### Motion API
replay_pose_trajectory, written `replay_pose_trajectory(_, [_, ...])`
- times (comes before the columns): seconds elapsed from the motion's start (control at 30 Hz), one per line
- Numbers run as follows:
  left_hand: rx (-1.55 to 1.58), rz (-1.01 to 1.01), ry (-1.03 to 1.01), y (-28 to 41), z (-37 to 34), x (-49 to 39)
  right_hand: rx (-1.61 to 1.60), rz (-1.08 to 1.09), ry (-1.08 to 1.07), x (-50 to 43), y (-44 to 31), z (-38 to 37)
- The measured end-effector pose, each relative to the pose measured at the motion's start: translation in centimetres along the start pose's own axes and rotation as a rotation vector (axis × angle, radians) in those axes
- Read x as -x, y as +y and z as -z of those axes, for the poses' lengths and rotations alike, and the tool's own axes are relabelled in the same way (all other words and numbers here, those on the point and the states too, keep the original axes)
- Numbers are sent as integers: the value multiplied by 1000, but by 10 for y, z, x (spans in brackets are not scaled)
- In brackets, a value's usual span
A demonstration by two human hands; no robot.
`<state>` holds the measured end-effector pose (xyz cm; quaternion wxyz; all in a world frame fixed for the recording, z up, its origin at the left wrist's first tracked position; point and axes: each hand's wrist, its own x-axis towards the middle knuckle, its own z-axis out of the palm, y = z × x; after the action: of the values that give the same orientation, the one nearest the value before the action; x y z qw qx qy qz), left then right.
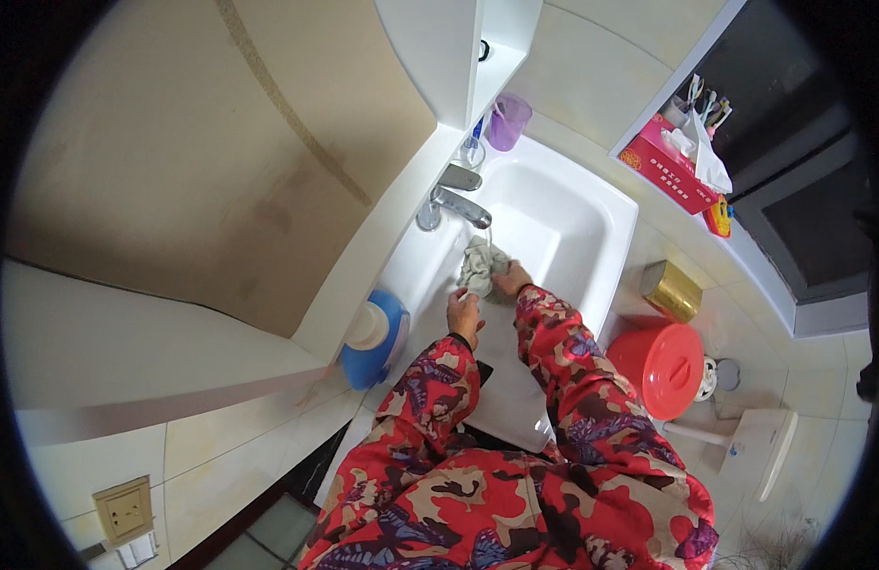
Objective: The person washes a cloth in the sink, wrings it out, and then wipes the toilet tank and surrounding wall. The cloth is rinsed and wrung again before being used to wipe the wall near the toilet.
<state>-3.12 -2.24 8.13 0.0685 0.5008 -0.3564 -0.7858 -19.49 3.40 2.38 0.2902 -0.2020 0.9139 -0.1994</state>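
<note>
A wet, crumpled grey-green cloth (476, 267) lies in the white washbasin (589, 242) under the metal faucet (464, 206), and a thin stream of water falls on it. My left hand (465, 317) is at the cloth's near edge, its fingertips touching or nearly touching the fabric; whether it grips is not plain. On the right side of the cloth, my right hand (512, 279) has its fingers curled at the fabric, partly hidden by it. Red patterned sleeves cover both arms.
A purple cup (509, 122) stands behind the faucet. Left of the basin is a blue bottle (375, 342) beneath a cabinet. To the right are a lidded red bucket (671, 370), a gold-coloured holder (671, 291) and a red tissue box (667, 167) on the sill.
</note>
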Motion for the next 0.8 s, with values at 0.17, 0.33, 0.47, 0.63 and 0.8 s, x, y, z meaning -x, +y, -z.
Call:
replay_pose_trajectory(0.17, [254,91,-25,-3,3,-28,-737,2,-342,22,-40,2])
replay_pose_trajectory(0.33, [466,-4,-267,-9,19,-55,-417,394,-405,75,-77,14])
replay_pose_trajectory(0.47, [376,-117,-100,-15,6,-45,90,326,5,78,-90,22])
replay_pose_trajectory(0.63, [54,-164,-104,2,8,-31,399,92,264,39,-60,38])
replay_pose_trajectory(0.8, [41,27,8,8,22,-19,341,-140,316,21,-14,27])
